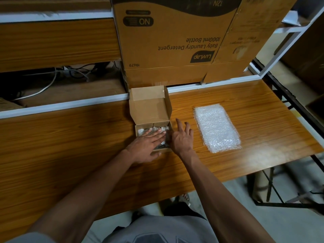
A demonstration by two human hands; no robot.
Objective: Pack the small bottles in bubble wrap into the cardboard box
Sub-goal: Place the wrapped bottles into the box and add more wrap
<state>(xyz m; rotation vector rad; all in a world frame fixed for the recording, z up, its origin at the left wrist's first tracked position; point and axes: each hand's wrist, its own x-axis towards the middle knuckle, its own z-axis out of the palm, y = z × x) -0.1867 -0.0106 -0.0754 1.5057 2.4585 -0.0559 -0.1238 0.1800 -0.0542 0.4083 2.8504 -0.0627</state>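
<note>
A small cardboard box (149, 109) stands open on the wooden table, its lid raised at the far side. Bubble-wrapped bottles (142, 131) fill its tray; the bottles themselves are hard to make out through the wrap. My left hand (146, 145) lies flat on top of the wrapped bundle, fingers spread and pointing right. My right hand (182, 137) hovers at the box's right edge, fingers apart, holding nothing. A flat stack of bubble wrap sheets (216, 128) lies to the right of the box.
A large upside-down detergent carton (175, 42) stands right behind the small box. The white shelf rail (61, 106) runs along the table's (70, 146) back edge, with cables behind it. The table's right edge drops off to a metal frame (280, 190).
</note>
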